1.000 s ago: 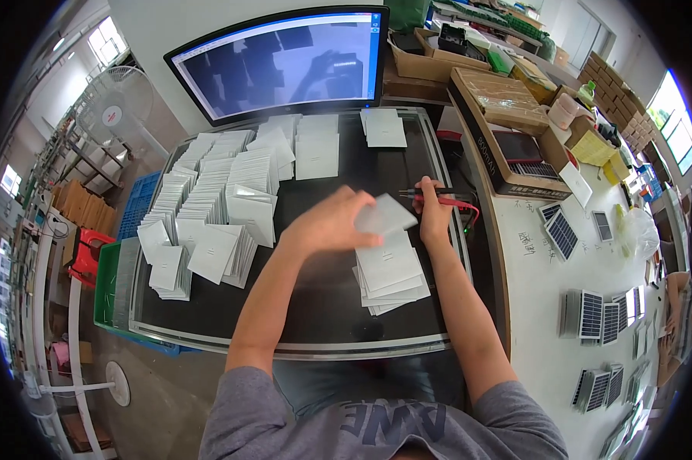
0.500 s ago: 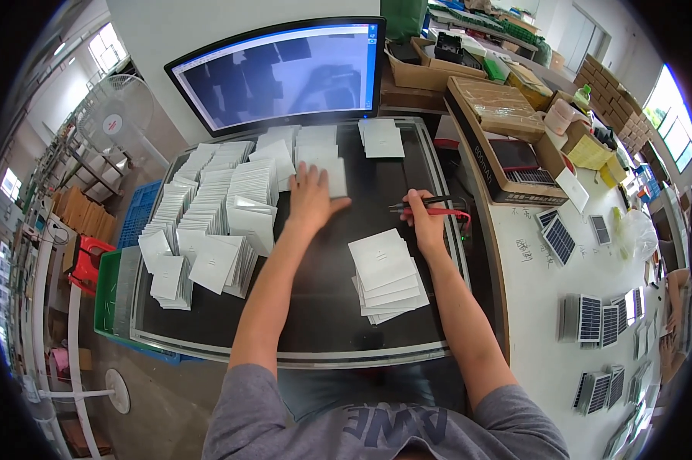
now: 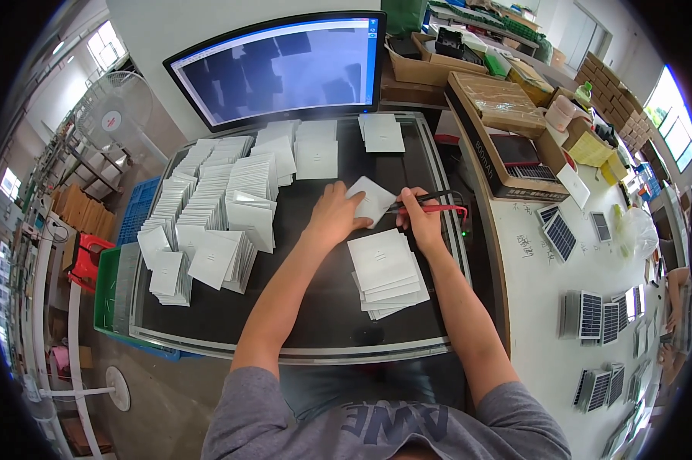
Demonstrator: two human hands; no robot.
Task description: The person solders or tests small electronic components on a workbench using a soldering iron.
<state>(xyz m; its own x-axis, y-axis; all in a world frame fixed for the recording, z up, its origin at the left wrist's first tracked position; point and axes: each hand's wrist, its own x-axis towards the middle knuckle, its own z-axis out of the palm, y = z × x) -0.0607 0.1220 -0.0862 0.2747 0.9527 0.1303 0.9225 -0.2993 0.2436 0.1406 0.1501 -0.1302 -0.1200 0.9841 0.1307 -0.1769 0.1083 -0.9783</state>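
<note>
A thin white square panel (image 3: 373,198) is tilted above the dark tabletop, gripped at its left edge by the thumb and fingers of my left hand (image 3: 334,216). My right hand (image 3: 421,218) is closed around a pair of test probes, one red (image 3: 443,207) and one black, whose tips meet the panel's right side; exact contact is too small to make out. Just below my hands lies a loose stack of white panels (image 3: 381,262) with small marks on top. Leaning rows of similar panels (image 3: 208,188) fill the table's left side, and another group (image 3: 317,159) lies at the back.
A lit monitor (image 3: 277,73) stands behind the dark-topped table (image 3: 315,307). A few panels (image 3: 383,133) lie at its far right corner. On the white bench to the right are an open carton (image 3: 507,157) and small solar panels (image 3: 589,317). A fan (image 3: 116,115) stands left.
My left hand has brought a panel rightward from the back group toward my right hand. The probes have moved slightly and now meet the panel.
</note>
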